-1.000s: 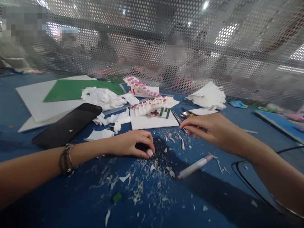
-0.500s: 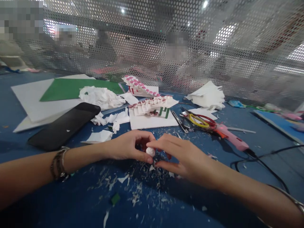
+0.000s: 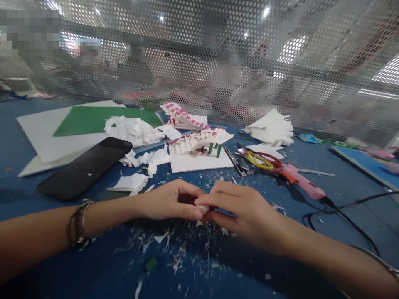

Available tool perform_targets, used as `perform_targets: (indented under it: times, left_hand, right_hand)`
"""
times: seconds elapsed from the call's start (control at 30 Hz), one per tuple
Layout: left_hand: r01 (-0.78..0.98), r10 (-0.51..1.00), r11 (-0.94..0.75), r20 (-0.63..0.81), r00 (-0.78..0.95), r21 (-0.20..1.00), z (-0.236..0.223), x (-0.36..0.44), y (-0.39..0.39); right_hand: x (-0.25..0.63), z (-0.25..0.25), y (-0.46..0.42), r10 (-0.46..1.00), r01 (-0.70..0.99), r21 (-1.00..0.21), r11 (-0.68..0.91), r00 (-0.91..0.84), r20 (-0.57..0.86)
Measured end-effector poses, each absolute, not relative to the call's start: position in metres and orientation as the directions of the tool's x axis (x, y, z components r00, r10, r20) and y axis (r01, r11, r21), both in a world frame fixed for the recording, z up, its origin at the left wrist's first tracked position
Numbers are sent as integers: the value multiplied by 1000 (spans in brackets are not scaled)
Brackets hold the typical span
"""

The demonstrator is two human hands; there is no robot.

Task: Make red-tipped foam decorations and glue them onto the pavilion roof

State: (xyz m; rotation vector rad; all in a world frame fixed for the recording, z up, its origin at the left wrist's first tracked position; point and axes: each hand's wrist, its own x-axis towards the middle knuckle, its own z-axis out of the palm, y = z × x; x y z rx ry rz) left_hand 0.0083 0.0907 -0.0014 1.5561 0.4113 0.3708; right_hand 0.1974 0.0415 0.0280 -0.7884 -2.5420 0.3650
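Note:
In the middle of the blue table my left hand (image 3: 171, 201) pinches a small white rounded piece (image 3: 204, 209), and its thumb lies along the near side. My right hand (image 3: 246, 211) meets it there, with thumb and fingertips closed on the piece's other side. Most of the piece is hidden by fingers, so I cannot tell what it is made of. White scraps and shavings (image 3: 179, 249) lie under and in front of both hands. Just beyond them stands a pleated white paper model (image 3: 199, 141) with dark red trim and green supports, on a white board (image 3: 202, 163).
A black phone (image 3: 85, 168) and crumpled white paper (image 3: 132, 131) lie left. To the right are a craft knife (image 3: 235, 161), scissors (image 3: 260, 160) and a pink glue gun (image 3: 304, 181) with a black cable (image 3: 352, 220). A perforated metal screen (image 3: 187, 62) stands behind.
My right hand has come in from near the scissors to the white piece in my left hand, uncovering the glue gun. Since then the fingers of both hands have closed tighter around it.

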Motion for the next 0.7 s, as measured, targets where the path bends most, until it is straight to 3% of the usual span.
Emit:
perform_targets:
  times: [0.7]
  left_hand:
    - [-61,557,80,6,830,995,-7,13,87]
  right_hand:
    - [193,22,42,657,465,-500,730,-678,329]
